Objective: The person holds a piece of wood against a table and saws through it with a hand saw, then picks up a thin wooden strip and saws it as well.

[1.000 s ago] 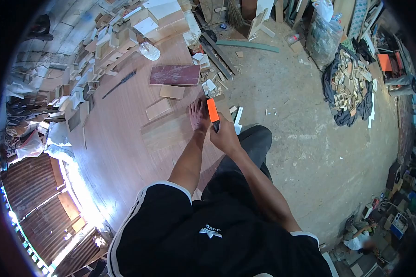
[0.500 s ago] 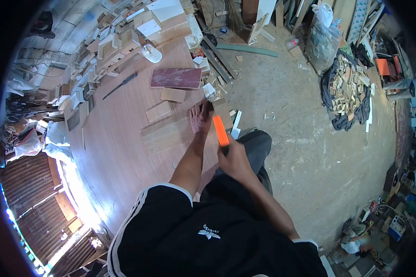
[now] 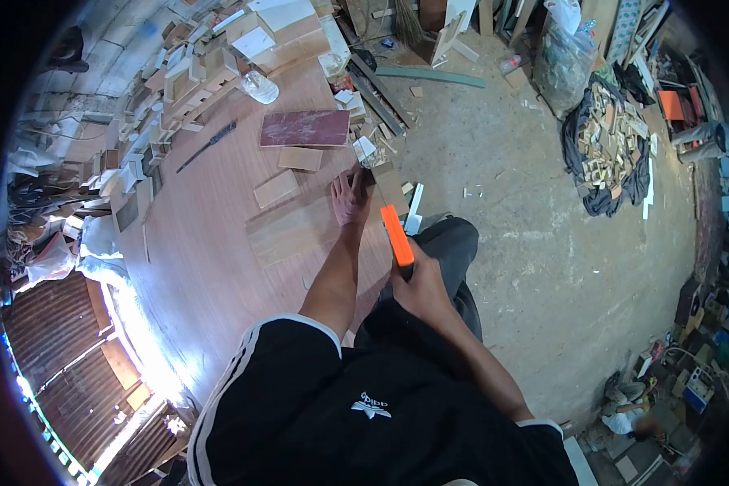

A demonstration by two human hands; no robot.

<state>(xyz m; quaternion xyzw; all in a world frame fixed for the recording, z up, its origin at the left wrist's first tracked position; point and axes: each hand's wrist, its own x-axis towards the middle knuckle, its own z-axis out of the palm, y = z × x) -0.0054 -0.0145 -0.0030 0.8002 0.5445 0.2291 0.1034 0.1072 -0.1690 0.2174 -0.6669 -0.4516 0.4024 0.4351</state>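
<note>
In the head view, the pale board (image 3: 287,231) lies on the surface (image 3: 202,251), its long axis running towards the right edge. The left hand (image 3: 351,202), nearer the board, rests on that end, fingers spread. The right hand (image 3: 421,285) grips an orange tool (image 3: 397,235) just right of it. Compared with a second ago, the tool sits nearer the body, farther from the left hand.

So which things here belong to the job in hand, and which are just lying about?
Seemingly in the job:
orange tool, gripped in the right hand
pale board, under the left hand

Apparently just lying about:
maroon board
clear bottle
long dark tool
heap of wood scraps
</note>
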